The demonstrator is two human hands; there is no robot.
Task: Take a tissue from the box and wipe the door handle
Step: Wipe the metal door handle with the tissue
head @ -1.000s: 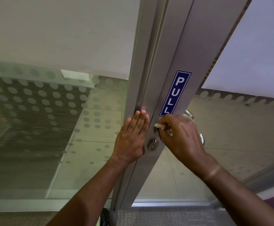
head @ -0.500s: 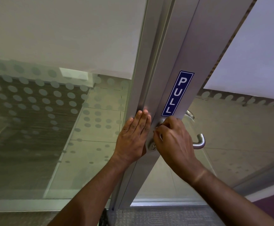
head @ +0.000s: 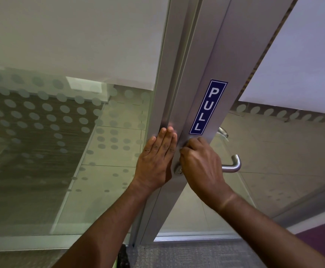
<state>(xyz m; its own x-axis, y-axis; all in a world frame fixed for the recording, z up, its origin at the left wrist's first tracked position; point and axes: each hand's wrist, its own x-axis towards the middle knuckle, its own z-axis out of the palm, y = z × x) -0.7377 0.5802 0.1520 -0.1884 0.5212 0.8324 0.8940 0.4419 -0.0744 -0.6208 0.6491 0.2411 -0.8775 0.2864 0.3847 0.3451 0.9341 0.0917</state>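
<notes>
the brushed silver metal lever door handle [head: 232,165] sits on the near face of the grey aluminium door stile [head: 221,78], below the blue vertical sign reading pull [head: 208,109]. its long axis runs roughly level, out to the right from the stile, and its free end curves back toward the glass; only that curved right end shows, the rest being covered. the right hand [head: 201,167] is over the inner part of the handle, knuckles up, fingers curled in a tight grip toward the stile just beneath the sign. no tissue can be made out in this grip, so whether it holds one cannot be told. the left hand [head: 157,161] lies flat against the pale metal door frame [head: 165,84] just left of the stile, fingers straight, together and pointing up, its grip wide and holding nothing. the round silver lock cylinder [head: 178,170] peeks out between the two hands. a second silver lever [head: 223,132] shows through the frosted dotted glass panel [head: 273,151] beyond the stile, above and behind the near handle
</notes>
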